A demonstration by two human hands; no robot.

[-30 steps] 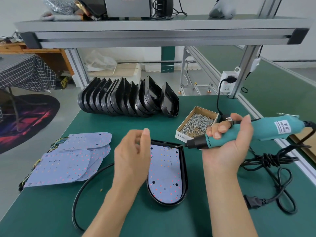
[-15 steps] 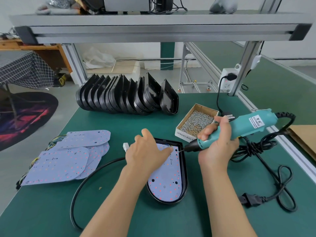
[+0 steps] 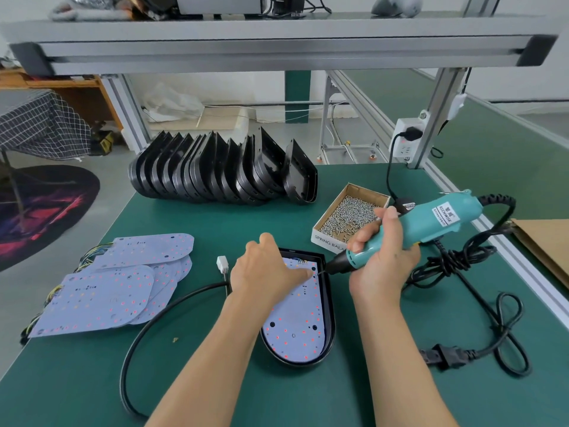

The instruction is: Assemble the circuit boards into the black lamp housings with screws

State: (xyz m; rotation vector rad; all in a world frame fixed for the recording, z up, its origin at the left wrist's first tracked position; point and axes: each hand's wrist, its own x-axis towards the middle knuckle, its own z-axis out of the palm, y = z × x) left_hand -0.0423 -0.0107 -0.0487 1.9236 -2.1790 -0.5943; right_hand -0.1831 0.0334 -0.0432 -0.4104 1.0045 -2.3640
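Our right hand (image 3: 380, 257) grips the screwdriver (image 3: 409, 229), tip pointing left at the screw our left hand (image 3: 264, 272) pinches on the board's (image 3: 295, 328) far end.

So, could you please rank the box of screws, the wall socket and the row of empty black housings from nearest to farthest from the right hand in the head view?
From the right hand, gripping the screwdriver:
1. Box of screws, just behind the hand.
2. Row of empty black housings, back and to the left.
3. Wall socket, on the post at the back right.
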